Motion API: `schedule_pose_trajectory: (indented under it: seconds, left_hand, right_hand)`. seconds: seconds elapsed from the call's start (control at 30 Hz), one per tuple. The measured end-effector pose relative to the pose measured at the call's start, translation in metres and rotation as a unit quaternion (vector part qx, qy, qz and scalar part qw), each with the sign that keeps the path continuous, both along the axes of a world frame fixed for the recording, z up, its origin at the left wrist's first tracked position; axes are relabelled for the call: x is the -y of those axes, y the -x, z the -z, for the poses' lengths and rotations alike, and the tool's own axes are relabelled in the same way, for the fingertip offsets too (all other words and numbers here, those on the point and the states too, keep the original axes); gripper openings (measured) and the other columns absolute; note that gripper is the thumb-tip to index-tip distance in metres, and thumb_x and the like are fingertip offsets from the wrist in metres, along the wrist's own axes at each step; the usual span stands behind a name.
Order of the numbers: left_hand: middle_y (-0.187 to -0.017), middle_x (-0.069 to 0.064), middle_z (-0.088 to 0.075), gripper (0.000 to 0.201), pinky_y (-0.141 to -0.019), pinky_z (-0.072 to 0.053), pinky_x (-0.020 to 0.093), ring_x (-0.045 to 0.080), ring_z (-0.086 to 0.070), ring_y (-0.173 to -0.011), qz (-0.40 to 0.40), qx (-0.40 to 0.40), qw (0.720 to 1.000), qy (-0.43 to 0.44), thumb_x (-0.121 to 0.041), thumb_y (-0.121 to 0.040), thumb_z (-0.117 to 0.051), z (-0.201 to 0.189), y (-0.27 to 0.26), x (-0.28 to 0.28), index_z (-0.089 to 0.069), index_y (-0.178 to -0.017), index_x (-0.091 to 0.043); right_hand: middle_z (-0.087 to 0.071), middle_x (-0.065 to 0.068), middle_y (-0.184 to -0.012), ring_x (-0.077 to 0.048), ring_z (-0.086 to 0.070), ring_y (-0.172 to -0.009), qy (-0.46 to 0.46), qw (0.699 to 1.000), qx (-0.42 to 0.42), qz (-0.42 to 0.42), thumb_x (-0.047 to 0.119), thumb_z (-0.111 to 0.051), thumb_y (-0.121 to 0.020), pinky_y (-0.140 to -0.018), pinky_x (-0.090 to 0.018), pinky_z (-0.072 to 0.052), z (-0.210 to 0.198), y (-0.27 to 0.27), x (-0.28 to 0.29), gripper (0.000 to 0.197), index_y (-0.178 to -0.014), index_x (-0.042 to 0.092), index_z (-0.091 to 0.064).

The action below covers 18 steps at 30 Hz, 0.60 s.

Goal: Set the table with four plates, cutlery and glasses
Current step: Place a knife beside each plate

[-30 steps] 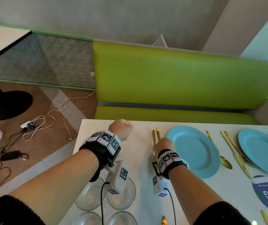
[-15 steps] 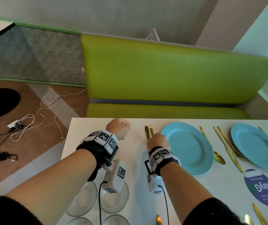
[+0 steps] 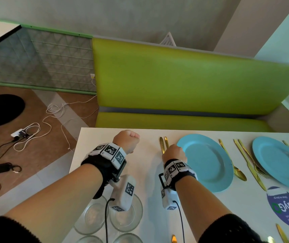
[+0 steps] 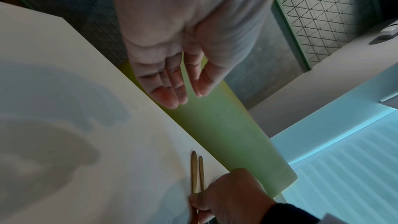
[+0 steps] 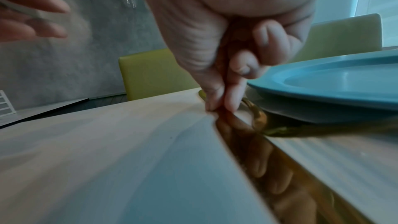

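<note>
Nearest edge of the surface (image 3: 147, 148): four clear glasses (image 3: 126, 216) grouped in a square, upright, nothing visible inside them. Beside them at the same edge, the tips of further gold cutlery pieces (image 3: 174, 239), cut off by the frame.

Round blue sticker (image 3: 285, 209), nearer than the plates and between them: reads "ClayGo" upside down from here; its smaller print is too blurred to make out.

Near blue plate (image 3: 208, 163): nothing on it. All places below are given from this plate.

Right of it: gold spoon (image 3: 233, 162) just beside the rim, then a gold knife (image 3: 250, 165) and a gold fork (image 3: 255, 163), then a second blue plate (image 3: 280, 162), also bare, with another gold piece showing at its far rim.

Left of it, just beside the rim: two gold handles (image 3: 163, 144) lying parallel and close together, ends pointing to the far edge. Right hand (image 3: 174, 153) sits on them, thumb and forefinger fingers (image 5: 217, 94) pressed together on one gold piece down at the surface, other fingers curled in. Whether the piece is lifted cannot be told.

Further left: left hand (image 3: 128, 140) held above bare surface, holding nothing, fingers (image 4: 168, 89) slack, thumb a little apart. Open room runs from it to the surface's left edge.

Beyond the far edge: a green bench (image 3: 184, 81). Left of the surface, white cables (image 3: 56, 109) on the floor.
</note>
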<state>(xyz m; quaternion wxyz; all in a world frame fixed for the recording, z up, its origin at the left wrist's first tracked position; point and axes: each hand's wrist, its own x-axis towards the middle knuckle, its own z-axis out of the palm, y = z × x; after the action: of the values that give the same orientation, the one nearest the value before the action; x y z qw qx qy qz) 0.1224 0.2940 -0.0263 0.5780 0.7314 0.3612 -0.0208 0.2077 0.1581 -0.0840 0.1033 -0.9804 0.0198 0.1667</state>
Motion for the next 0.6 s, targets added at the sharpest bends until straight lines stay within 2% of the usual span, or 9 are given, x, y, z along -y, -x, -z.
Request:
schedule_pose_trajectory:
  seconds: [0.17, 0.3, 0.43, 0.6]
  left_hand:
    - [-0.090, 0.006, -0.059, 0.025, -0.082, -0.053, 0.035, 0.026, -0.057, -0.081, -0.007, -0.005, 1.000, 0.000, -0.012, -0.090, -0.051, 0.003, 0.001, -0.001, -0.055, -0.069, -0.024]
    - [-0.092, 0.007, -0.059, 0.014, -0.083, -0.054, 0.035, 0.026, -0.056, -0.081, -0.012, -0.006, 1.000, -0.006, -0.011, -0.090, -0.052, 0.001, 0.004, 0.000, -0.058, -0.079, -0.019]
    - [-0.093, 0.007, -0.059, 0.024, -0.081, -0.053, 0.035, 0.026, -0.057, -0.082, -0.018, -0.002, 1.000, -0.004, -0.011, -0.090, -0.052, -0.007, 0.015, 0.004, -0.055, -0.070, -0.024]
    - [-0.092, 0.007, -0.059, 0.024, -0.065, -0.050, 0.027, 0.025, -0.057, -0.082, -0.009, 0.025, 1.000, -0.006, -0.012, -0.090, -0.052, -0.029, 0.041, 0.021, -0.055, -0.070, -0.024]
  right_hand:
    - [-0.067, -0.009, -0.109, -0.026, -0.065, -0.101, 0.001, 1.000, 0.002, 0.002, 0.010, -0.045, -0.093, -0.082, -0.034, -0.052, 0.001, -0.001, 0.001, 0.024, -0.107, 0.007, -0.064]
    - [-0.068, -0.009, -0.106, -0.026, -0.066, -0.100, 0.000, 1.000, 0.004, 0.002, 0.009, -0.047, -0.092, -0.082, -0.034, -0.053, 0.001, 0.001, 0.005, 0.023, -0.106, 0.007, -0.065]
    - [-0.068, -0.008, -0.106, -0.026, -0.066, -0.099, -0.014, 1.000, 0.013, -0.008, 0.013, -0.051, -0.093, -0.082, -0.033, -0.053, -0.009, 0.010, 0.011, 0.020, -0.105, 0.007, -0.065]
    - [-0.069, -0.008, -0.107, -0.025, -0.066, -0.101, -0.049, 0.999, 0.006, -0.021, 0.026, -0.066, -0.086, -0.084, -0.033, -0.053, -0.032, 0.040, 0.033, 0.026, -0.105, 0.009, -0.067]
